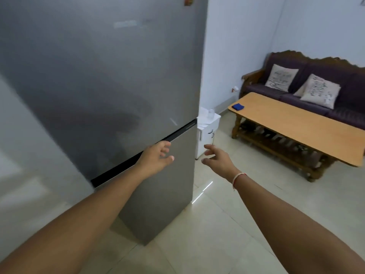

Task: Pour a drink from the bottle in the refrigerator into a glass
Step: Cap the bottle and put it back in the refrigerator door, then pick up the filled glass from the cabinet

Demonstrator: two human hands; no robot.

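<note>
Reaching both hands toward my upright, closed refrigerator (110, 80): left hand (156, 157) at the door seam, right hand (218, 160) past its edge, fingers spread, empty; open floor (227, 224) rightward.

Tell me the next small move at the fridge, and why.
Probably hook the left hand into the dark gap between the refrigerator doors and pull the upper one open. Both doors look shut, both hands are open and empty, and the left already hovers at that gap.

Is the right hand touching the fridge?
Apart. The head view shows the open right hand off the fridge edge, with floor and white cabinet visible between.
</note>
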